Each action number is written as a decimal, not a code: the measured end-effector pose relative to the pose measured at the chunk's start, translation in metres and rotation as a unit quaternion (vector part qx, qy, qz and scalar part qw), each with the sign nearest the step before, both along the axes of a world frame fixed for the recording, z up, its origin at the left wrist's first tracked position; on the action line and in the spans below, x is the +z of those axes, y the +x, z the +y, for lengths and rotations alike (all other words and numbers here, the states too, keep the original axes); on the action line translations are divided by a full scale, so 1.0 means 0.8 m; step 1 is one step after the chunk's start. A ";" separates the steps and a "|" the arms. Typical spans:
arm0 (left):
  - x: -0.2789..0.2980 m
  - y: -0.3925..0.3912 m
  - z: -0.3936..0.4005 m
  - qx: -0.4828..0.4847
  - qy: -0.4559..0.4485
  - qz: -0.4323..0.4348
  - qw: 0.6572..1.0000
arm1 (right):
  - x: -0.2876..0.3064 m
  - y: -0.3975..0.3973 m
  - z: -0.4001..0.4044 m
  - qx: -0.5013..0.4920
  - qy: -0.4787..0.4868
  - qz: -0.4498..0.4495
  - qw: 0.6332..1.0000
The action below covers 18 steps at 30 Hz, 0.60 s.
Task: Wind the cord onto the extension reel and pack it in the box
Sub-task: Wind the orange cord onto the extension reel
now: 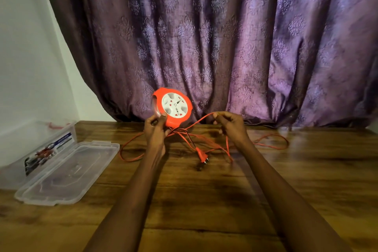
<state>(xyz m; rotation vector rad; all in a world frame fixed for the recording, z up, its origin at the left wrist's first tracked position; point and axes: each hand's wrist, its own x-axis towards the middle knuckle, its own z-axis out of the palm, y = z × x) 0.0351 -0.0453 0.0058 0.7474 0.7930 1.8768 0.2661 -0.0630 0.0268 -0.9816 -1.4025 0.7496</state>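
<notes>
An orange extension reel (180,117) with a white socket face is held upright above the far part of the wooden table (204,200). My left hand (155,129) grips its lower left rim. To the right of the reel, my right hand (230,124) pinches the orange cord (201,118), which runs taut from the reel's underside. The loose cord lies in loops on the table on both sides of my hands. Between my forearms the plug (202,156) rests on the wood.
A clear plastic box (41,149) with a printed label stands at the left table edge, against the white wall. Its clear lid (67,172) lies flat beside it. A purple patterned curtain (225,37) hangs right behind the table.
</notes>
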 end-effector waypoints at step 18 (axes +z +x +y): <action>0.003 0.003 -0.009 -0.010 0.005 0.043 0.999 | -0.022 -0.044 -0.051 0.085 -0.010 -0.119 0.989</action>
